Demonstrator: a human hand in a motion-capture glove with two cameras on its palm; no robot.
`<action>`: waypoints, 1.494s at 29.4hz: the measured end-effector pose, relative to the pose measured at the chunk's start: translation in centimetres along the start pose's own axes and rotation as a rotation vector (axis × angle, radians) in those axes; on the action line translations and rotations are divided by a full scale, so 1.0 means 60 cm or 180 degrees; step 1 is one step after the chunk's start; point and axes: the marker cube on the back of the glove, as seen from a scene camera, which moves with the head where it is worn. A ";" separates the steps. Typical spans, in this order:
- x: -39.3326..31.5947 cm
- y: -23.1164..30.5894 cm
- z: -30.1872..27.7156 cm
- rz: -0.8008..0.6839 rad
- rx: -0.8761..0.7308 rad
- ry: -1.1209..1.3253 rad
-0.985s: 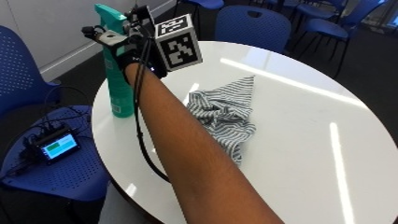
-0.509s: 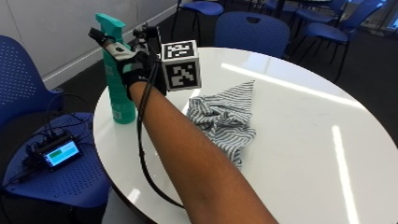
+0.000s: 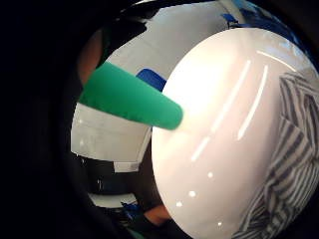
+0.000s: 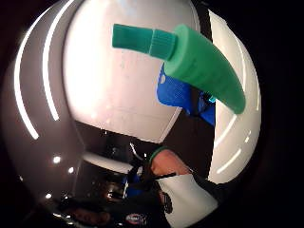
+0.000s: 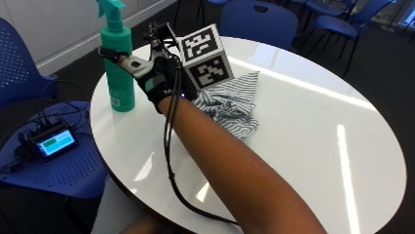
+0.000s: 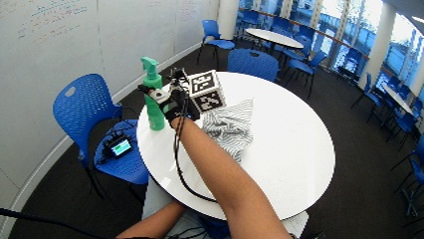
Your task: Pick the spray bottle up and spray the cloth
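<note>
A green spray bottle (image 5: 118, 68) (image 6: 154, 107) stands upright near the left edge of the round white table (image 5: 311, 122). My gloved right hand (image 5: 159, 80) (image 6: 175, 102) is just to its right, level with the bottle's upper body, palm towards it and fingers reaching to its side. No finger is seen curled round it. Both palm views show the bottle (image 3: 129, 97) (image 4: 204, 61) close by but apart from the palm. The striped grey-and-white cloth (image 5: 227, 107) (image 6: 228, 124) (image 3: 284, 164) lies crumpled on the table right behind my hand and forearm.
A blue chair (image 5: 19, 73) stands left of the table, with a small screen device (image 5: 52, 141) and wires on its seat. Another blue chair (image 5: 259, 24) is at the table's far side. The table's right half (image 6: 285, 144) is bare.
The outside camera has shifted. My hand has come down from beside the bottle's spray head to beside its upper body. Bottle and cloth stay where they were.
</note>
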 end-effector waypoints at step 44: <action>-0.084 0.347 -0.031 -0.1355 -0.1937 0.1120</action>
